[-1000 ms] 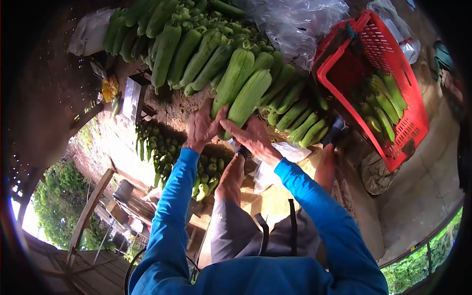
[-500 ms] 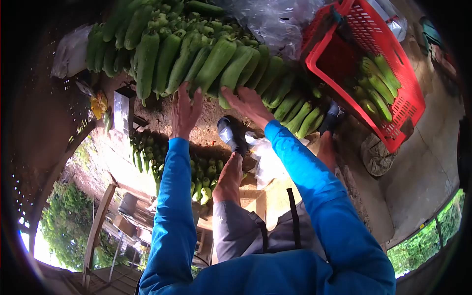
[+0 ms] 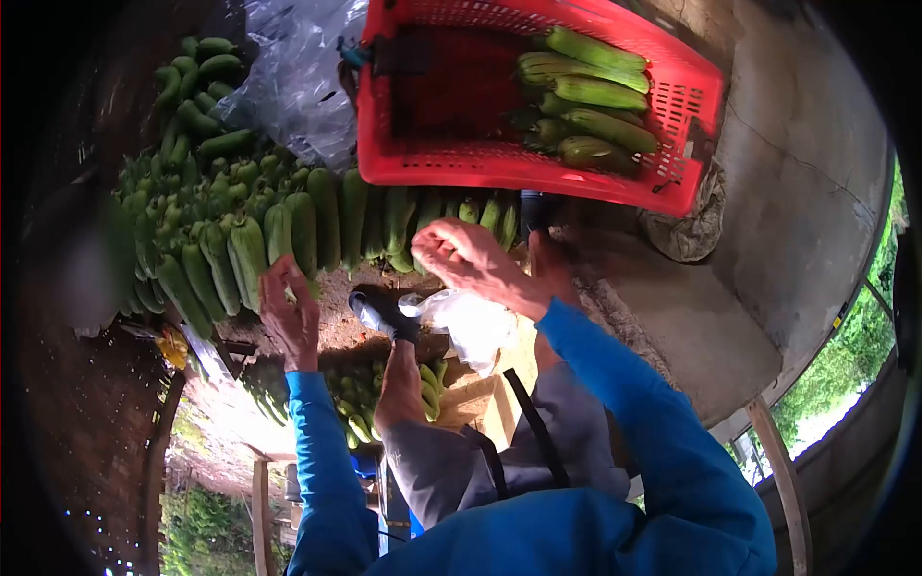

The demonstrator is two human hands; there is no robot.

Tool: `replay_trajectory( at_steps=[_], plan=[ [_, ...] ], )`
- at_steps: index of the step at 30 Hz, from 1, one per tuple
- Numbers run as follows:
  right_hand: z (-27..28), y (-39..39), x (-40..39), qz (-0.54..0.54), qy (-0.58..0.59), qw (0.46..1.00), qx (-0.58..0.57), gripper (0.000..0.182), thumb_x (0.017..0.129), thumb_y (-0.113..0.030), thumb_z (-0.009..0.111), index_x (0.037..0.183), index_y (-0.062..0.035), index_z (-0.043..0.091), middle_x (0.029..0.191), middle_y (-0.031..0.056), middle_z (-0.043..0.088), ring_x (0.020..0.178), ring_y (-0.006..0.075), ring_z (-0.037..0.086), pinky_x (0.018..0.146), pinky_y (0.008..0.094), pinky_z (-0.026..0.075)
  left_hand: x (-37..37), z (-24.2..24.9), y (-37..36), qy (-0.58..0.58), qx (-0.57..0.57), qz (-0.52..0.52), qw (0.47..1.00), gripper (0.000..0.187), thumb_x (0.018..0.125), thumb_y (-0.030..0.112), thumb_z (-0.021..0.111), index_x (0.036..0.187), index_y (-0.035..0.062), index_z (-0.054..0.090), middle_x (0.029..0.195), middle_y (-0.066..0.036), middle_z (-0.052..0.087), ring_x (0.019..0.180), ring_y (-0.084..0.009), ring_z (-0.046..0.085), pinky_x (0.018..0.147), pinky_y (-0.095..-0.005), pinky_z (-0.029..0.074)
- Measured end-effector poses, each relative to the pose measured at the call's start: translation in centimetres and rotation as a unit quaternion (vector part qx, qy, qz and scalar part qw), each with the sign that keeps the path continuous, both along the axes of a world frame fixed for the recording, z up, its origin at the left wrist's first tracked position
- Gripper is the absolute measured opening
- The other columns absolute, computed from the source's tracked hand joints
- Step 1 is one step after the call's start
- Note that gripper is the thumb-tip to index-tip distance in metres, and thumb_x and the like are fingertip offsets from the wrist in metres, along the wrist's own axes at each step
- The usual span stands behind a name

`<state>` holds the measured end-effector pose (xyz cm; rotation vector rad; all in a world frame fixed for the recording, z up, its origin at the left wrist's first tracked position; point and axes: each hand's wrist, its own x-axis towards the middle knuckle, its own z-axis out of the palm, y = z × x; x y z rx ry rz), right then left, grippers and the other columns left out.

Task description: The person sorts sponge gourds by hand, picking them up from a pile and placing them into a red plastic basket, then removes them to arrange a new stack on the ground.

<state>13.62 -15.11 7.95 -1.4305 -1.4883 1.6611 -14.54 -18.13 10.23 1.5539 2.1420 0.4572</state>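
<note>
Long green cucumbers (image 3: 248, 254) lie side by side in a row along the ground, with more heaped behind them. My left hand (image 3: 290, 309) is at the near ends of the row, its fingers loosely bent and apart from the thumb, fingertips right by one cucumber's end. Nothing shows in that hand. Farther right, my right hand (image 3: 475, 267) is raised in front of the row, below the red crate (image 3: 538, 192). Its fingers are curled together with nothing visible in them. Several cucumbers (image 3: 600, 93) lie in the right part of the crate.
Clear plastic sheeting (image 3: 303, 82) lies behind the row, left of the crate. A second pile of cucumbers (image 3: 360, 398) is near my feet, beside a white plastic bag (image 3: 471, 326). A sack (image 3: 687, 226) rests against the concrete ledge (image 3: 672, 336) at right.
The view has turned right, so the crate now sits nearer the centre. Both hands have come away from the cucumbers they were touching, and the right hand's fingers have curled in.
</note>
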Motion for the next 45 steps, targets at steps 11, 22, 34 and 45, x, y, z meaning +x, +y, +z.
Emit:
replay_trajectory(
  at_steps=[11, 22, 34, 45],
  plan=[
    [-8.3, 5.7, 30.7, -0.161, -0.334, 0.928, -0.044, 0.033, 0.087, -0.023, 0.072, 0.111, -0.0030, 0.063, 0.108, 0.0139, 0.062, 0.092, 0.0256, 0.065, 0.079, 0.0403, 0.056, 31.4, -7.7, 16.2, -0.135, -0.035, -0.379, 0.915, 0.027, 0.087, 0.019, 0.065, 0.110, 0.0048, 0.063, 0.105, -0.018, 0.064, 0.100, -0.0366, 0.060, 0.086, -0.0458, 0.049],
    [-14.4, 9.6, 36.6, 0.162, -0.530, 0.830, 0.057, 0.086, 0.080, -0.061, 0.069, 0.146, -0.0140, 0.040, 0.146, 0.0228, 0.042, 0.136, 0.0429, 0.036, 0.108, 0.0600, 0.030, 43.0, -19.3, 23.3, 0.004, -0.133, -0.449, 0.883, 0.060, 0.090, 0.049, 0.058, 0.137, 0.0127, 0.049, 0.136, -0.024, 0.051, 0.121, -0.0465, 0.049, 0.101, -0.0565, 0.040],
    [-12.5, 11.3, 37.8, 0.128, -0.352, 0.925, 0.057, 0.068, 0.070, -0.041, 0.081, 0.117, 0.0005, 0.053, 0.092, 0.0233, 0.067, 0.081, 0.0438, 0.066, 0.070, 0.0527, 0.053, 45.1, -19.3, 26.5, 0.065, -0.183, -0.481, 0.855, 0.091, 0.082, 0.077, 0.055, 0.131, -0.0003, 0.049, 0.122, -0.026, 0.059, 0.120, -0.0436, 0.054, 0.096, -0.0566, 0.043],
    [-5.1, 9.3, 42.1, -0.070, -0.118, 0.898, -0.417, 0.065, 0.088, -0.053, 0.067, 0.124, 0.0011, 0.061, 0.099, 0.0058, 0.067, 0.082, 0.0134, 0.063, 0.072, 0.0298, 0.050, 44.6, -20.3, 25.8, -0.101, -0.368, -0.425, 0.821, 0.072, 0.083, 0.070, 0.059, 0.097, -0.0008, 0.067, 0.095, -0.021, 0.069, 0.090, -0.0337, 0.065, 0.082, -0.0457, 0.048]
  ],
)
